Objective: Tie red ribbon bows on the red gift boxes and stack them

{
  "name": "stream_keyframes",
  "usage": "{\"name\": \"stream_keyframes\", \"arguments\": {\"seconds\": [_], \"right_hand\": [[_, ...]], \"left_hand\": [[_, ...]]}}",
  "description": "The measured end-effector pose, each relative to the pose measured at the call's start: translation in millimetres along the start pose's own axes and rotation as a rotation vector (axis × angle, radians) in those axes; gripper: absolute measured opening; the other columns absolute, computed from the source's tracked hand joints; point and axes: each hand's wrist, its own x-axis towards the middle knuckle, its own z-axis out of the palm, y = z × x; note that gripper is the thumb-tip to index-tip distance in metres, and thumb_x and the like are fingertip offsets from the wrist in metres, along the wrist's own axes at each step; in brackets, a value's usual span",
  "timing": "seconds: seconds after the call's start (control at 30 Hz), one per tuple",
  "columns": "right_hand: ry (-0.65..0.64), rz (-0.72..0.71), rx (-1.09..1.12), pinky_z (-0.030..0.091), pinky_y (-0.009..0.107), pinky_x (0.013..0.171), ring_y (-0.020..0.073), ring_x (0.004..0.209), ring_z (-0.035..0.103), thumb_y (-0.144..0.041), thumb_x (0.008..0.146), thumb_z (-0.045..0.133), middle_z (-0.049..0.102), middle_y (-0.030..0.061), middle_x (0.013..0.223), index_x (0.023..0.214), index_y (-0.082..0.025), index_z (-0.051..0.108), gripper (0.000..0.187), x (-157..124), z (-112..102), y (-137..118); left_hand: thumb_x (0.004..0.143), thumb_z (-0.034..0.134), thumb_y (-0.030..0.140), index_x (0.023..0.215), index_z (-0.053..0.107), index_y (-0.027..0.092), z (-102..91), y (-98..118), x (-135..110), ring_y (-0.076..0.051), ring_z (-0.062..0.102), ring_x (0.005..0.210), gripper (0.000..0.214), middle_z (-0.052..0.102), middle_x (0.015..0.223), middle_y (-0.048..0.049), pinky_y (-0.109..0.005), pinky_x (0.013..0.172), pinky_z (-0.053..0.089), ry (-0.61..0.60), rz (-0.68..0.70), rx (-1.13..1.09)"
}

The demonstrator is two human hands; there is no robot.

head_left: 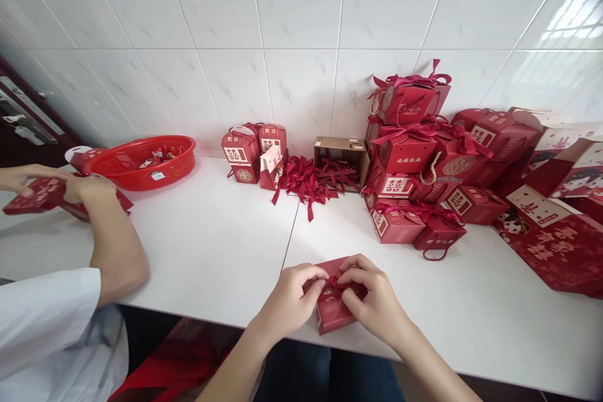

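Observation:
A red gift box lies in front of me near the table's front edge. On top of it a red ribbon is gathered at the middle. My left hand pinches the ribbon from the left, thumb and forefinger together. From the other side my right hand has its fingers closed on the ribbon too, resting over the box's right half. The fingers hide part of the ribbon, so I cannot tell whether it is knotted.
Loose red ribbons spill from a small cardboard box by the wall. Finished-looking gift boxes are stacked right, beside red paper bags. At left, a co-worker's hands hold red card near a red basin.

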Motion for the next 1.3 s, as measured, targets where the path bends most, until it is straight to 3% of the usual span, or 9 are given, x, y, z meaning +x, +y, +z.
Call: {"name": "stream_keyframes", "arguments": {"seconds": [0.3,0.4,0.53,0.63,0.9,1.03,1.17,1.23,1.3], "right_hand": [[0.034,0.109,-0.064,0.044,0.025,0.055,0.0146,0.066,0.054,-0.006,0.068,0.046,0.057,0.0052,0.083,0.067,-0.018,0.058,0.017,-10,-16,18],[0.03,0.103,-0.09,0.048,0.029,0.066,0.0186,0.079,0.057,-0.007,0.069,0.046,0.057,0.007,0.092,0.07,-0.019,0.059,0.018,-13,-19,22],[0.034,0.063,-0.17,0.046,0.041,0.085,0.0265,0.103,0.052,-0.009,0.07,0.048,0.055,0.0094,0.111,0.071,-0.02,0.059,0.016,-17,-21,23],[0.021,0.044,-0.196,0.044,0.044,0.088,0.0291,0.112,0.047,-0.008,0.069,0.049,0.051,0.0094,0.12,0.071,-0.021,0.058,0.016,-19,-22,22],[-0.009,0.009,-0.223,0.042,0.047,0.093,0.0299,0.121,0.042,-0.004,0.067,0.048,0.047,0.009,0.127,0.074,-0.021,0.053,0.019,-25,-21,20],[-0.007,0.008,-0.248,0.042,0.047,0.094,0.0302,0.122,0.042,-0.002,0.067,0.048,0.048,0.009,0.127,0.074,-0.021,0.05,0.02,-26,-18,19],[-0.053,0.041,-0.155,0.043,0.044,0.098,0.0262,0.124,0.044,-0.006,0.077,0.047,0.047,0.009,0.129,0.085,-0.022,0.054,0.019,-29,-22,19],[-0.133,0.041,-0.032,0.043,0.04,0.1,0.0226,0.126,0.044,-0.013,0.087,0.045,0.046,0.0092,0.133,0.107,-0.024,0.053,0.024,-33,-25,22],[-0.202,0.005,0.056,0.04,0.04,0.105,0.0234,0.133,0.038,-0.027,0.09,0.052,0.039,0.0106,0.141,0.131,-0.027,0.04,0.043,-41,-22,29]], "left_hand": [[0.091,0.037,0.029,0.086,0.057,0.021,-2.0,-11,3,-0.017,0.057,0.07,0.022,0.063,0.079,-0.0024,-0.028,0.065,0.044,0.113,-0.125,0.164],[0.088,0.039,0.025,0.083,0.055,0.021,-4.6,-11,5,-0.018,0.055,0.073,0.017,0.059,0.082,-0.0024,-0.029,0.066,0.044,0.094,-0.091,0.191],[0.08,0.042,0.015,0.071,0.049,0.021,-9.7,-17,13,-0.019,0.052,0.097,0.013,0.053,0.096,-0.0035,-0.031,0.085,0.043,0.024,0.027,0.104],[0.085,0.045,0.024,0.067,0.046,0.02,-9.2,-23,20,-0.02,0.05,0.103,0.019,0.052,0.1,-0.0042,-0.034,0.09,0.04,-0.015,0.052,0.073],[0.088,0.051,0.032,0.07,0.056,0.019,-3.0,-35,23,-0.025,0.048,0.099,0.023,0.051,0.098,-0.007,-0.04,0.082,0.035,0.296,0.252,0.615],[0.086,0.054,0.037,0.071,0.061,0.02,-1.7,-39,20,-0.029,0.045,0.102,0.023,0.051,0.103,-0.0094,-0.042,0.078,0.033,0.404,0.232,0.759],[0.084,0.057,0.039,0.071,0.06,0.022,-1.0,-47,21,-0.029,0.046,0.102,0.022,0.052,0.098,-0.0074,-0.045,0.083,0.034,0.403,0.192,0.633],[0.086,0.054,0.037,0.074,0.055,0.022,1.7,-52,23,-0.025,0.051,0.096,0.02,0.053,0.092,-0.005,-0.042,0.083,0.037,0.366,0.195,0.45],[0.088,0.051,0.036,0.075,0.048,0.022,8.6,-56,25,-0.02,0.054,0.087,0.02,0.054,0.087,-0.0025,-0.035,0.08,0.042,0.331,0.19,0.227]]}}
